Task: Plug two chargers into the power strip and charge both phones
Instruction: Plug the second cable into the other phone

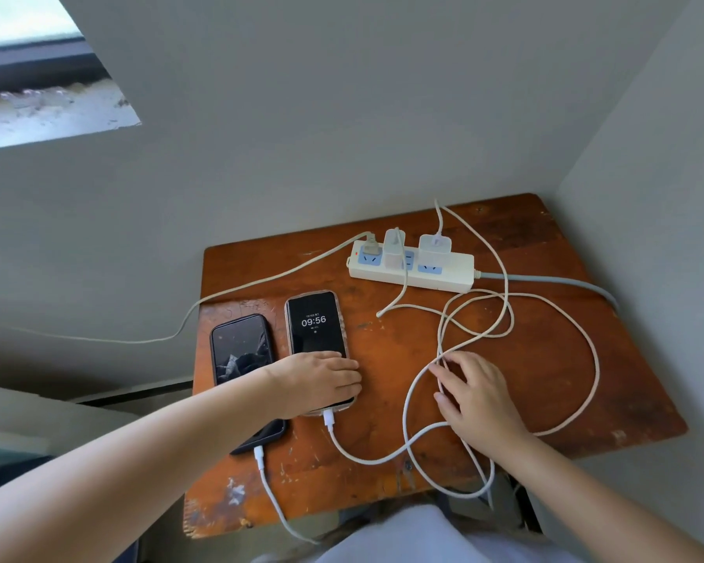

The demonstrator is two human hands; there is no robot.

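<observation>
Since both chargers (pixel 435 246) are seated in the power strip (pixel 413 270) at the back of the tabletop (pixel 545 359) and a cable (pixel 366 457) is plugged into each phone, the task is judged nearly complete; only tidying seems left. The lit phone (pixel 314 327) shows 09:56, the dark phone (pixel 240 347) lies just beside it. The left hand (pixel 322 381) is laid flat, fingers extended, on the lit phone's lower end. The right hand (pixel 478 398) is spread loosely, fingertips touching looped cable, nothing gripped.
</observation>
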